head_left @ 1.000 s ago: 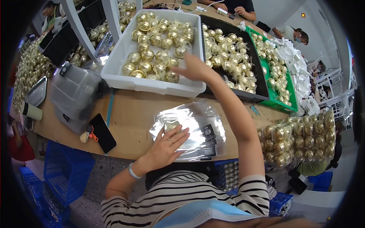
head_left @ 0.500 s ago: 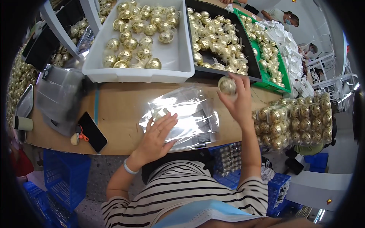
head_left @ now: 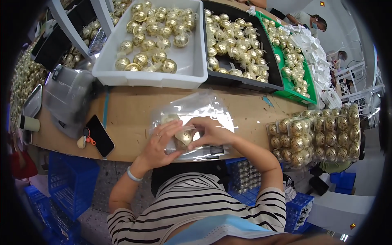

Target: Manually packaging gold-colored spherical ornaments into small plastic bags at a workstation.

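A shiny gold ball ornament (head_left: 184, 138) with a dark printed pattern is between my two hands, just above a pile of clear plastic bags (head_left: 210, 109) on the brown table. My right hand (head_left: 210, 132) curls its fingers round the ball's right side. On the other side my left hand (head_left: 158, 143) has its fingers closed against the ball, with the thumb underneath. A pale translucent ribbon or wrap shows at the ball's top. My fingers partly hide the ball and the bags below it.
Beyond the table hold a white tray (head_left: 149, 80), a black tray (head_left: 245, 83) and a green tray (head_left: 311, 87), all with gold balls. Clear packs of gold balls (head_left: 300, 143) stand right. A black phone (head_left: 100, 136) with a keyring and a grey plastic stack (head_left: 67, 102) lie left.
My right hand has brought the gold ball from near the black tray down and left to my left hand. My left hand has gone from lying on the bags to gripping the ball.
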`<state>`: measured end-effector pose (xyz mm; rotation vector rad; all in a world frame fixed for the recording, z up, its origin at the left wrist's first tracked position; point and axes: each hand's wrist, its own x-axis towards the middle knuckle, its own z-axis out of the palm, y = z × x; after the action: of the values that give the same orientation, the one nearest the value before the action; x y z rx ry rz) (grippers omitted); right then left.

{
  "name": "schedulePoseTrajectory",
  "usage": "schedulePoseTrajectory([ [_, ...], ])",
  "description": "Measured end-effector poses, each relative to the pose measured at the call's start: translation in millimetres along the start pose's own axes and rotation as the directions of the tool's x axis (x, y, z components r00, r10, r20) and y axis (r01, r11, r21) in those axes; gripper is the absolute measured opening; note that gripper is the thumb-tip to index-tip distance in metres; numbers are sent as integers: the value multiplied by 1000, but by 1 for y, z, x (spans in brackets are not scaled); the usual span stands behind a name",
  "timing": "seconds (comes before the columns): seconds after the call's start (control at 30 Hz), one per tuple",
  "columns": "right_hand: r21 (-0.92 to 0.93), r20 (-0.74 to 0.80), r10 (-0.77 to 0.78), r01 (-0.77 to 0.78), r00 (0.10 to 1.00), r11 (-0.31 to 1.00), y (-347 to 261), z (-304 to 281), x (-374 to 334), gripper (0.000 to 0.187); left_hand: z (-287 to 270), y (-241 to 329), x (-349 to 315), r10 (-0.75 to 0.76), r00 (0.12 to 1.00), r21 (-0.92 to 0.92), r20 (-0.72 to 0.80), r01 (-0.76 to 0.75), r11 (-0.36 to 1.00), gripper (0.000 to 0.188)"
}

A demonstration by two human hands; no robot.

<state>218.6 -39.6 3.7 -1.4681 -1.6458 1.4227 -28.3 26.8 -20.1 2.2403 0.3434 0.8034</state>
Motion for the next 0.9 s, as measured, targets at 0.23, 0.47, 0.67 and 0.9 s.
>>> schedulePoseTrajectory([
  [0.23, 97, -71, 89, -82, 994, 992, 16, 19, 13, 50, 7, 11, -1, 0, 995, 153, 96, -15, 988, 76],
  [0.47, 489, 70, -6, -29, 998, 872, 12, 4, 9, 71, 2, 7, 3, -18, 998, 129, 61, 10, 992, 73],
  [0.67, 169, -109, 57, -38, 992, 985, -4, 13, 5, 56, 4, 4, 0, -1, 999, 109, 44, -4, 994, 72],
  [0.9, 50, -215, -176, 191, 961, 980, 11, 12, 1, 58, 6, 9, 2, -32, 998, 141, 50, 24, 990, 73],
])
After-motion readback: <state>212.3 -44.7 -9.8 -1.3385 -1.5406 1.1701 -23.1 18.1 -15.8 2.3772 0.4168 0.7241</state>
